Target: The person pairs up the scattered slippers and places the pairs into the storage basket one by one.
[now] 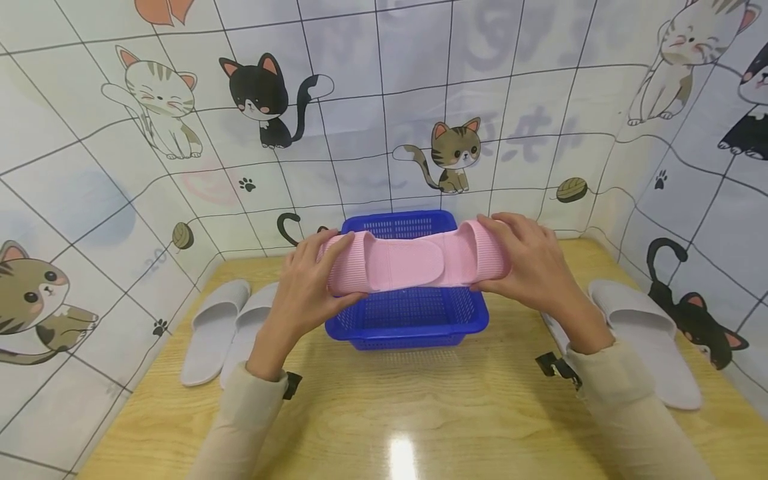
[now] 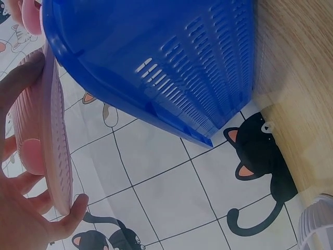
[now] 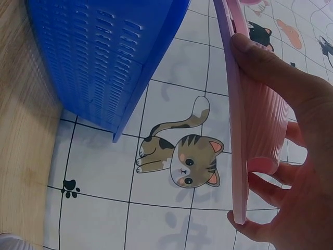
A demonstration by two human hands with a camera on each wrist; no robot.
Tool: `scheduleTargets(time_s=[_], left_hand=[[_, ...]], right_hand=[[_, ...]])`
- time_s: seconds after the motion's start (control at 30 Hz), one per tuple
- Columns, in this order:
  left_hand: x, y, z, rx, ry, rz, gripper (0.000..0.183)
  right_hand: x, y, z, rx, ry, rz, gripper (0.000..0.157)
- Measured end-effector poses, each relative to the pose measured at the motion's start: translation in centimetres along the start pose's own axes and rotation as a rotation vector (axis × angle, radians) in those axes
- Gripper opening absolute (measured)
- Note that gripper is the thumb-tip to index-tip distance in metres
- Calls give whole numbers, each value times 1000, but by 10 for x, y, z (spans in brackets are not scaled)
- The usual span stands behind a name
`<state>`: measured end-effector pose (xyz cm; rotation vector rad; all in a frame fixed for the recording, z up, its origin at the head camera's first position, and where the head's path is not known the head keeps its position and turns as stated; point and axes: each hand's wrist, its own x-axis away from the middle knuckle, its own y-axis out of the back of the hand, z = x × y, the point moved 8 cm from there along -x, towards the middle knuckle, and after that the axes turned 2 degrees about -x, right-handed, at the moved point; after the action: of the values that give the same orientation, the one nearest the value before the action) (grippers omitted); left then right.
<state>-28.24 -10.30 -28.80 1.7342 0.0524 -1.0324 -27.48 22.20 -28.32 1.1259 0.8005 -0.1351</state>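
Note:
Two pink slippers lie end to end above the blue basket (image 1: 393,333), the heel of the left slipper (image 1: 405,261) overlapping the right slipper (image 1: 459,257). Ribbed straps sit at the outer ends. My left hand (image 1: 297,287) grips the left one round its strap end, thumb at the near edge and fingers over the far side. At the opposite end, my right hand (image 1: 534,267) holds the other slipper the same way. In the left wrist view, the pink sole (image 2: 58,151) is seen edge-on with fingers round it. The right wrist view shows the other sole (image 3: 237,130) beside the basket wall (image 3: 99,62).
A pair of white slippers (image 1: 216,327) lies on the wooden table (image 1: 360,407) at the left. Another white pair (image 1: 648,347) is at the right, partly hidden by my right forearm. Cat-patterned sheeting (image 1: 360,133) encloses the back and sides.

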Motion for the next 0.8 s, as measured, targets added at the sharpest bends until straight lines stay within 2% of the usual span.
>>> scheduleTargets(time_s=[0.8], left_hand=[[0, 1, -3, -4, -3, 5, 101]], right_hand=[[0, -3, 3, 11, 17, -5, 114]])
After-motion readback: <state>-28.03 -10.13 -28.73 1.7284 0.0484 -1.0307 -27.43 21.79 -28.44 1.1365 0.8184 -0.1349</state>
